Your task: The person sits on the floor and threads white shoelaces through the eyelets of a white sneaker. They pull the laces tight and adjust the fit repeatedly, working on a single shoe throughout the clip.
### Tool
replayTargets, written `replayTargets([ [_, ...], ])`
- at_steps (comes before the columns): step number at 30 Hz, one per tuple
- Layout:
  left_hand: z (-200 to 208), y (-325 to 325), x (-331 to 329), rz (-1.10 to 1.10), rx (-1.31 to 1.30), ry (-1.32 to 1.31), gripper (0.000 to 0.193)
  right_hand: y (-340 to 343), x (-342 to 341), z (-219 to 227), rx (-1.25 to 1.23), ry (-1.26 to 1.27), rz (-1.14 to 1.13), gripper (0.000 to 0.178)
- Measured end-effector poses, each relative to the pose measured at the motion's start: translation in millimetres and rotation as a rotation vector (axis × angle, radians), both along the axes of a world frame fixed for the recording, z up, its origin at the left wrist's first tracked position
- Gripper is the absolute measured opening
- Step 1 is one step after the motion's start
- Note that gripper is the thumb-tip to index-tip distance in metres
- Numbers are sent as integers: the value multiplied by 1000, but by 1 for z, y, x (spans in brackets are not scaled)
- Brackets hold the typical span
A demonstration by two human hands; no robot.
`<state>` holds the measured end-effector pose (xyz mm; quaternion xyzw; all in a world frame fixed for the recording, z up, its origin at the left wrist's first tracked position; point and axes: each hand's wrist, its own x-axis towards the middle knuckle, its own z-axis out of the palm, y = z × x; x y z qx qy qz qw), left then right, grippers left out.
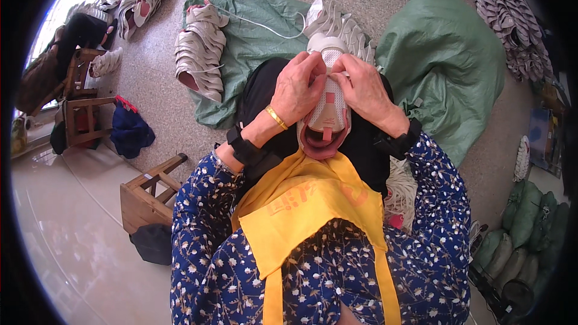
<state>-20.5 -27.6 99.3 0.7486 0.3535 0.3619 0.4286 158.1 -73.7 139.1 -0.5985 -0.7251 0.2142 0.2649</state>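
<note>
Left hand (295, 88) and right hand (365, 88) pinched over shoe (330, 107), held bit unclear; uneven pull could twist shoe.

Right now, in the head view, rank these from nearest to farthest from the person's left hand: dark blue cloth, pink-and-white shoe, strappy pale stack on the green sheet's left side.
From the left hand:
1. Pink-and-white shoe, right at the hand, on its right.
2. Strappy pale stack, to its left.
3. Dark blue cloth, farther left, lower in the picture.
</note>
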Motion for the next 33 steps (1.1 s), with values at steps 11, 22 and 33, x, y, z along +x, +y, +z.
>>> replayTargets([
  [11, -23, 22, 5, -121, 147, 16, 10, 1, 3, 5, -70, 43, -10, 12],
  [22, -3, 53, -19, -247, -50, 224, 5, -8, 18, 24, -150, -54, -31, 13],
  [33, 16, 29, -24, -235, -23, 51, 12, -5, -3, 18, 99, -173, 66, 14],
])
